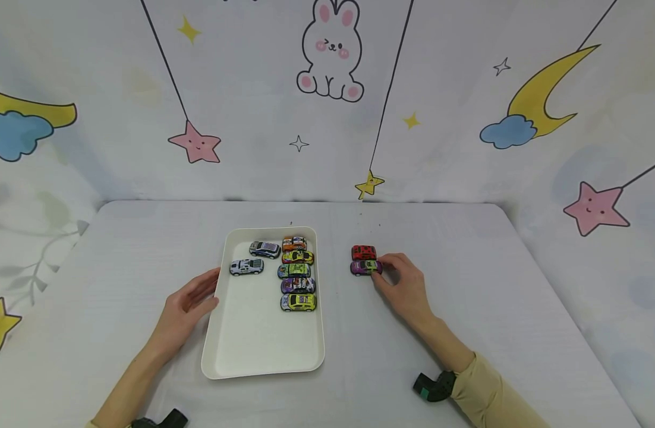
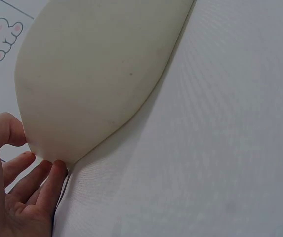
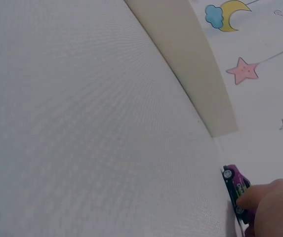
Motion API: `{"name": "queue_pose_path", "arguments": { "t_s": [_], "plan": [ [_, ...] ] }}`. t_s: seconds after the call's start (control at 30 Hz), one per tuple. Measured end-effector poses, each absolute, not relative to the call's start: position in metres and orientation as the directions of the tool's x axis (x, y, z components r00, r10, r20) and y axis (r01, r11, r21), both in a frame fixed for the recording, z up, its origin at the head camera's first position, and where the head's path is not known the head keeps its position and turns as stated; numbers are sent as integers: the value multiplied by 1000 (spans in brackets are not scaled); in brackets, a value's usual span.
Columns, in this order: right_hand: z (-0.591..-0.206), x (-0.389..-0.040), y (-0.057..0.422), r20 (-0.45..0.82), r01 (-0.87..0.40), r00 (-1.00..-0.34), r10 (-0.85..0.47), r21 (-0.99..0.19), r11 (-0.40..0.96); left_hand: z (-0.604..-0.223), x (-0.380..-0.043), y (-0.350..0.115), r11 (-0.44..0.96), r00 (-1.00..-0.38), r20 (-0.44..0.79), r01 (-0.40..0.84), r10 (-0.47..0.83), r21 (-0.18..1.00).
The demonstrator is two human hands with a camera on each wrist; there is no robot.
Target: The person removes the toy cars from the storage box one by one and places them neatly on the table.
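A white tray (image 1: 247, 351) lies left of the middle of the table. Against its left outer wall rest the fingers of my left hand (image 1: 180, 312); the left wrist view shows those fingertips touching the tray wall (image 2: 97, 84). To the right of the tray, my right hand (image 1: 408, 288) pinches the right end of a purple and green toy car (image 1: 364, 268) between thumb and index finger. That car sits just in front of a red toy car (image 1: 363, 252), close alongside it. In the right wrist view the purple car (image 3: 233, 180) is partly hidden by a finger.
Inside the tray, a column of colourful toy cars, among them a yellow car (image 1: 298, 302) and a green car (image 1: 294, 270), runs along the right wall. Two silvery cars, one a white-grey car (image 1: 246, 267), lie at upper left. A cartoon-printed backdrop (image 1: 252, 83) rises behind the table.
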State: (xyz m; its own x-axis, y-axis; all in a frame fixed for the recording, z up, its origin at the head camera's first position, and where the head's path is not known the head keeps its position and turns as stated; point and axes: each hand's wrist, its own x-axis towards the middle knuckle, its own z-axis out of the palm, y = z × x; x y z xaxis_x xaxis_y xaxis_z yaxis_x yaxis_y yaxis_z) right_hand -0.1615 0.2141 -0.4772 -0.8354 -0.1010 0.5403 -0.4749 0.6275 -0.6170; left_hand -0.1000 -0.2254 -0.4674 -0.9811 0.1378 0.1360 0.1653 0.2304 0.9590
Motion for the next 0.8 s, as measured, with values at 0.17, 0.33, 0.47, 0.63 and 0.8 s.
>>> {"name": "queue_pose_path", "arguments": {
  "t_s": [0.17,0.33,0.47,0.63,0.8],
  "plan": [
    [-476,-161,214,530,-468,-842,-102,-623,627,-467,-100,-225,237,-981,138,168,138,957],
    [-476,-162,214,535,-471,-839,-103,-617,631,-467,-100,-225,237,-981,136,166,137,957],
    [-475,-161,214,533,-473,-839,-106,-620,626,-466,-100,-224,235,-981,138,167,135,957],
    [-475,-161,214,527,-467,-844,-105,-623,628,-465,-99,-224,238,-978,158,188,140,953],
    [-471,-159,213,522,-459,-848,-96,-631,625,-464,-99,-223,236,-975,169,199,142,951]
  ]
}}
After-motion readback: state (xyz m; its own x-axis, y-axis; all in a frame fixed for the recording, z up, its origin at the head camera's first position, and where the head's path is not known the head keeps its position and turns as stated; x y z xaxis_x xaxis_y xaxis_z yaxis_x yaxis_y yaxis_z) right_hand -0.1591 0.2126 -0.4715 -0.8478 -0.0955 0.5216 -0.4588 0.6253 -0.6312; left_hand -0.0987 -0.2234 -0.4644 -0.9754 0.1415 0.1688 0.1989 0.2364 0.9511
